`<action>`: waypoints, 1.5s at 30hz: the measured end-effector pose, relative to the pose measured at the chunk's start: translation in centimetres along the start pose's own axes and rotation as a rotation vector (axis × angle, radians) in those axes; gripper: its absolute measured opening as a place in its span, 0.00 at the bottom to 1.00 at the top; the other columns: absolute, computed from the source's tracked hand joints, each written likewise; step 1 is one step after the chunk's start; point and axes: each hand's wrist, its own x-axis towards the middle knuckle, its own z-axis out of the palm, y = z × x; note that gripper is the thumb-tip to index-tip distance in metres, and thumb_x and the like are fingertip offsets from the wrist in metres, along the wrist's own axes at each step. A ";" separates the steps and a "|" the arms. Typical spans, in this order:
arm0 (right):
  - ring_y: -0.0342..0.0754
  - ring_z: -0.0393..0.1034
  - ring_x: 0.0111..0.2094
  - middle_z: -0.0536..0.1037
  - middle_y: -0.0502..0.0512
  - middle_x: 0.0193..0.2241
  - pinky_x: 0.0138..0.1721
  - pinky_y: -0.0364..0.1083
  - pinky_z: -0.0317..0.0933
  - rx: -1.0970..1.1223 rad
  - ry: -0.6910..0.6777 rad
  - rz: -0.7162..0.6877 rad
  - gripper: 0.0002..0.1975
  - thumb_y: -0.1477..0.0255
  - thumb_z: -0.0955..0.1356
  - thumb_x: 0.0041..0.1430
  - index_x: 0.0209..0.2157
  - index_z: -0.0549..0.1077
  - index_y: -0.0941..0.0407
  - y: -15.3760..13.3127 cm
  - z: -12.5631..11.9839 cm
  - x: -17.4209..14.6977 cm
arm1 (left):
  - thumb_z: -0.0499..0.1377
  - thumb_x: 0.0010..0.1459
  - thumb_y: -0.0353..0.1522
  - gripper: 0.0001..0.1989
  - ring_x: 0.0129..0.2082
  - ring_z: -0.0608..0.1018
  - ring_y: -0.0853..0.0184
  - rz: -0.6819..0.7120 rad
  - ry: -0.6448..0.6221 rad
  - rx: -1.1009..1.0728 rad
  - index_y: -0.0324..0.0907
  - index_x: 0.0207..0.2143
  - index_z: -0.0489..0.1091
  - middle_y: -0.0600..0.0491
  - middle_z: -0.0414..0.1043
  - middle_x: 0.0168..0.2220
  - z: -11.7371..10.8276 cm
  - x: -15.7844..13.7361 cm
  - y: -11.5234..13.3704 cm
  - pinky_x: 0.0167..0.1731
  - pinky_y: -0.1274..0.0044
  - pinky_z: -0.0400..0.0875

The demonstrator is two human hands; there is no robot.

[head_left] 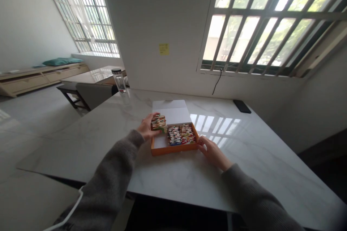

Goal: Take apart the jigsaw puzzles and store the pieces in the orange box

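An orange box (173, 149) with its white lid (173, 110) folded back lies on the marble-patterned table. Inside, on its right side, stand two rows of puzzle pieces (181, 134), packed on edge; the white floor shows on the left. My left hand (148, 127) is closed around a stack of puzzle pieces (159, 122), held over the left part of the box. At the box's right front corner, my right hand (208, 148) grips the rim between thumb and fingers.
A clear bottle with a black cap (119, 80) stands at the table's far left edge. A black phone (242, 106) lies at the back right. Behind the table is a wall with a yellow note (164, 49) and a short black cable (217, 82).
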 end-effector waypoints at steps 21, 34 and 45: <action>0.49 0.68 0.35 0.74 0.51 0.33 0.38 0.47 0.62 0.015 0.030 0.044 0.03 0.70 0.62 0.62 0.37 0.66 0.53 0.5 0.1 -1.1 | 0.65 0.42 0.37 0.32 0.52 0.74 0.53 0.034 -0.348 0.566 0.46 0.51 0.63 0.49 0.72 0.49 2.6 -1.3 0.7 0.62 0.54 0.43; 0.46 0.64 0.27 0.71 0.50 0.26 0.29 0.44 0.56 -0.063 0.048 0.037 0.08 0.65 0.61 0.65 0.33 0.65 0.53 -0.9 0.2 -1.4 | 0.61 0.54 0.45 0.27 0.57 0.64 0.49 0.071 -0.176 0.602 0.44 0.54 0.69 0.42 0.62 0.56 1.8 -1.4 -0.8 0.58 0.57 0.61; 0.47 0.65 0.26 0.72 0.51 0.26 0.29 0.45 0.56 -0.129 0.117 0.095 0.08 0.65 0.61 0.66 0.32 0.62 0.52 -2.0 0.6 -4.0 | 0.52 0.60 0.35 0.24 0.68 0.54 0.51 0.019 -0.070 0.283 0.41 0.57 0.69 0.45 0.51 0.67 6.0 -2.2 -2.6 0.67 0.58 0.47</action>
